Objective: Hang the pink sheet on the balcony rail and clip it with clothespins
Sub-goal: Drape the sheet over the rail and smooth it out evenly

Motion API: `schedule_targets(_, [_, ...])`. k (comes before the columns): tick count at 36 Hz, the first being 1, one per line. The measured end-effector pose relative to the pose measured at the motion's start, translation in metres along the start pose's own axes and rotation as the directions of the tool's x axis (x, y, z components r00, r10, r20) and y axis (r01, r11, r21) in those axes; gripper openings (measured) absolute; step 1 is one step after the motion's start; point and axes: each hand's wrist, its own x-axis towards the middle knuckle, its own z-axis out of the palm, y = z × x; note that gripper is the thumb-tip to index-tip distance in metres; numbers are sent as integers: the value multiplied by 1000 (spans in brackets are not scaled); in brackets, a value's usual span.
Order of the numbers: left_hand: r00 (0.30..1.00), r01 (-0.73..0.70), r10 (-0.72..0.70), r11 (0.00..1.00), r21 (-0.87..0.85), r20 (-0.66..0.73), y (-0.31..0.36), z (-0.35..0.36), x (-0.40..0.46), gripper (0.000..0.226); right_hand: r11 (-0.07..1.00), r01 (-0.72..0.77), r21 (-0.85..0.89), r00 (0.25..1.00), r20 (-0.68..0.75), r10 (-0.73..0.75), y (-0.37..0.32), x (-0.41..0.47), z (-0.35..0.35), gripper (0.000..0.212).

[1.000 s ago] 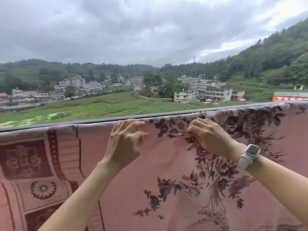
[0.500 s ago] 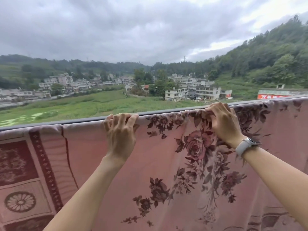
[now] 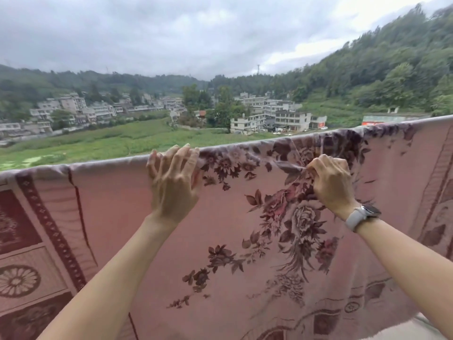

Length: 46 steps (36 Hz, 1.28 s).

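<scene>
The pink sheet [image 3: 127,212], patterned with dark red flowers and borders, hangs over the balcony rail and covers it across the whole view. My left hand [image 3: 172,185] lies flat on the sheet with its fingers stretched up over the top edge. My right hand [image 3: 331,182], with a white watch on the wrist, pinches a bunch of cloth just below the top edge, and folds run from its fingers. No clothespin is in view. The rail itself is hidden under the cloth.
Beyond the rail lie a green field, a group of white buildings and wooded hills under a grey sky. A strip of pale floor [image 3: 414,330] shows at the bottom right below the sheet's hem.
My right hand has come down from the top edge and now pulls a bunch of cloth. The left hand's fingers have straightened over the top. The sheet now covers the rail.
</scene>
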Motion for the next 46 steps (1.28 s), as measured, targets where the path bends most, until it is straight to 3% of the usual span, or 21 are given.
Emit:
schedule_targets(5, [984,-91,90,996,-5,152,20,10,6,53,1000,-3,-21,995,97,5,-7,9,-4,23])
schedule_targets(9, [969,-164,163,986,-12,186,35,12,6,55,995,67,-68,985,165,-55,-8,10,-12,25])
schedule_targets(14, [967,-158,158,987,-15,200,44,15,9,54,999,26,-40,979,205,-17,-8,-4,-13,22])
schedule_targets(20, [973,-155,150,988,11,178,42,27,18,45,996,-50,72,994,101,43,-25,20,-18,28])
schedule_targets(25, [973,-179,179,984,-10,143,35,26,12,43,979,123,162,984,107,-142,-62,60,-14,34])
schedule_targets(29, [973,-181,192,979,-91,128,28,12,10,38,945,227,234,915,280,-289,-100,71,1,43])
schedule_targets(32, [992,-60,62,998,-21,110,6,-3,4,38,976,135,172,936,301,-182,-102,58,10,43])
schedule_targets(36, [957,226,-263,941,250,126,-55,-31,-15,45,998,-68,18,975,215,62,-118,54,21,41])
schedule_targets(38, [957,211,-260,930,300,132,-75,-43,-25,47,988,-150,41,972,190,139,-145,60,24,44])
schedule_targets(41, [973,129,-179,945,302,145,-83,-49,-29,44,978,55,201,994,84,-73,-201,66,25,41])
schedule_targets(43, [977,117,-159,958,263,145,-83,-52,-29,43,927,224,301,968,42,-247,-244,70,26,40])
schedule_targets(46, [983,94,-123,974,204,138,-88,-58,-31,42,884,304,355,933,79,-352,-289,72,29,40])
